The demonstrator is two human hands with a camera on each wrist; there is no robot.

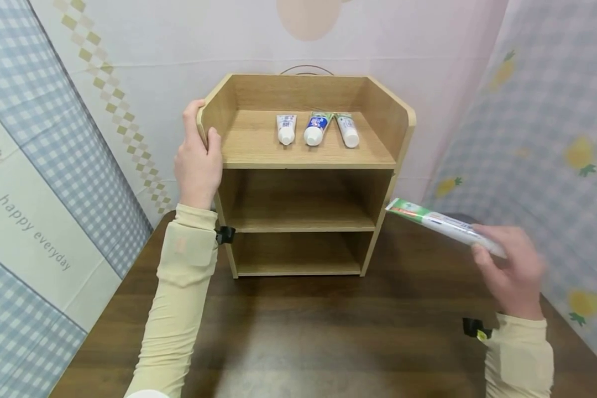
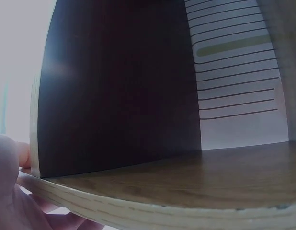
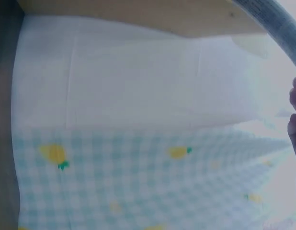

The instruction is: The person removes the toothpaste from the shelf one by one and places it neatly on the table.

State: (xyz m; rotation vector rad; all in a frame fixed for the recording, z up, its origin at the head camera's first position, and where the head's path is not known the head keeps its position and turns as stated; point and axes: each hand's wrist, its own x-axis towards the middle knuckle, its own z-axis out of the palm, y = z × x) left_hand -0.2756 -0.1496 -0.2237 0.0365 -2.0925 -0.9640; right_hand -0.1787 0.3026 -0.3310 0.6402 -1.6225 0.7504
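In the head view a small wooden shelf with a raised rim around its top stands on the dark table. My left hand grips the top of its left side panel, thumb on the inner side. Off to the right, my right hand holds a white and green toothpaste tube by one end, its flat green end pointing at the shelf. On the top board lie a small white tube, a blue and white toothpaste tube and another white tube, caps toward me.
Below the top board are a middle compartment and a lower compartment. The dark wooden table extends in front. Patterned cloth hangs behind and at both sides, with a pineapple-print curtain close to my right hand.
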